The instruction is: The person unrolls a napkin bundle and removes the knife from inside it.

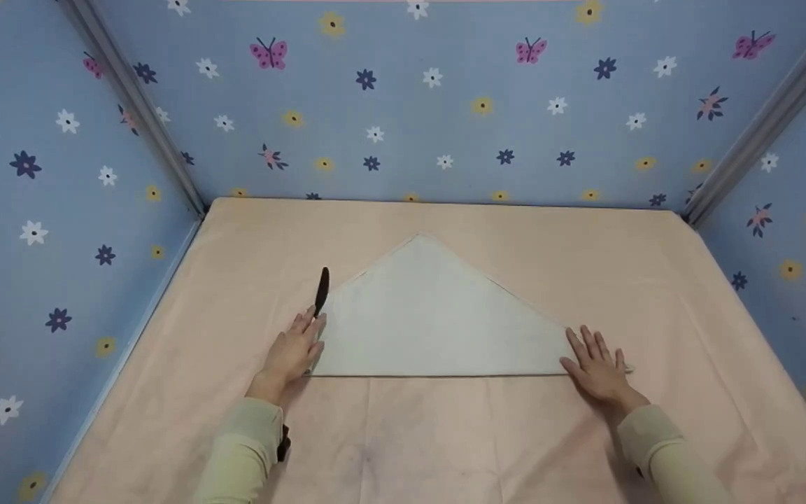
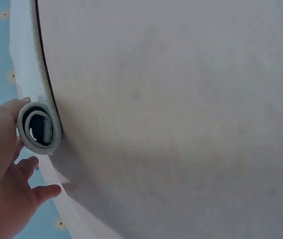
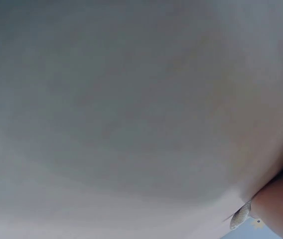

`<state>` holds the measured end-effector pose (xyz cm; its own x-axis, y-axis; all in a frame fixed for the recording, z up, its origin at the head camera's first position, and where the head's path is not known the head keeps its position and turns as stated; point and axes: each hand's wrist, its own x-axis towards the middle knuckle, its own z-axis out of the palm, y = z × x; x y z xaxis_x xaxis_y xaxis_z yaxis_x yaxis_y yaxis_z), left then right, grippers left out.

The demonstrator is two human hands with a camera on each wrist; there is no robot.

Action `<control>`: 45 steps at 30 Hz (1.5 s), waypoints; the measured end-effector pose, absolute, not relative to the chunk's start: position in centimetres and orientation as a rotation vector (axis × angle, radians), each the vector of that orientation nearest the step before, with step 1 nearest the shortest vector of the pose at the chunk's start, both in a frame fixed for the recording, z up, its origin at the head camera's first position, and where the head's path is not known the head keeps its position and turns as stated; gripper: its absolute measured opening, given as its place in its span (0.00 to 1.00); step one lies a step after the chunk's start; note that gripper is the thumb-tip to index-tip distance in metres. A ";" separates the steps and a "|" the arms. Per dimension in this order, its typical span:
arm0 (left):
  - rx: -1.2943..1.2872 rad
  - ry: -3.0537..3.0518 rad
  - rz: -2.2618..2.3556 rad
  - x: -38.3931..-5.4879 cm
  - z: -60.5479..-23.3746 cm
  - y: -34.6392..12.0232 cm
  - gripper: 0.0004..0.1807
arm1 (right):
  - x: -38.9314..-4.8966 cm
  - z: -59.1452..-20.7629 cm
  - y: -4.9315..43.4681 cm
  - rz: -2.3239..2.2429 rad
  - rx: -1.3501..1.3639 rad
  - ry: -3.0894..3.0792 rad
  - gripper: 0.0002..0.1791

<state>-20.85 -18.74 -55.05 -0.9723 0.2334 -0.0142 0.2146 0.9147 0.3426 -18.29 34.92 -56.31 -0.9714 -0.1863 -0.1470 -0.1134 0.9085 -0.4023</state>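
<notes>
A pale cloth (image 1: 438, 315) lies folded in a wide triangle, its peak pointing away from me. Its left side is rolled up; the roll's end (image 2: 56, 127) shows as a thick spiral in the left wrist view. From the far end of that roll juts a dark, narrow, blade-shaped piece (image 1: 323, 288), perhaps of a knife; the rest of it is hidden. My left hand (image 1: 292, 353) rests along the roll with its fingers extended. On the cloth's right corner my right hand (image 1: 597, 369) lies with fingers spread. A bit of that corner (image 3: 240, 216) shows beside the right hand.
A peach-coloured cover (image 1: 431, 434) with faint creases spreads under everything. Blue panels (image 1: 417, 91) printed with flowers and butterflies stand at the back and both sides, joined by grey posts (image 1: 140, 98) in the corners.
</notes>
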 end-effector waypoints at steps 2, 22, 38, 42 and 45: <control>0.357 3.014 0.525 -20.8 -55.1 -18.8 0.27 | -18.3 -56.3 34.9 -0.591 -0.232 2.890 0.36; 0.330 2.985 0.464 -20.8 -55.3 -19.4 0.26 | -18.4 -56.4 34.9 -0.586 -0.207 2.874 0.36; 0.337 3.040 0.496 -20.5 -55.3 -20.1 0.24 | -18.3 -56.2 34.9 -0.595 -0.211 2.875 0.36; 0.334 3.038 0.486 -20.4 -55.2 -20.2 0.24 | -18.3 -56.2 34.9 -0.593 -0.224 2.877 0.36; 0.328 3.043 0.475 -20.3 -55.1 -20.4 0.24 | -18.3 -56.2 34.8 -0.593 -0.222 2.879 0.36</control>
<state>-20.33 -20.38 -55.10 -0.9766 0.2146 -0.0112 0.2010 0.9305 0.3062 -18.29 34.82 -56.25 -0.9699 -0.1846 -0.1586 -0.1069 0.9086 -0.4037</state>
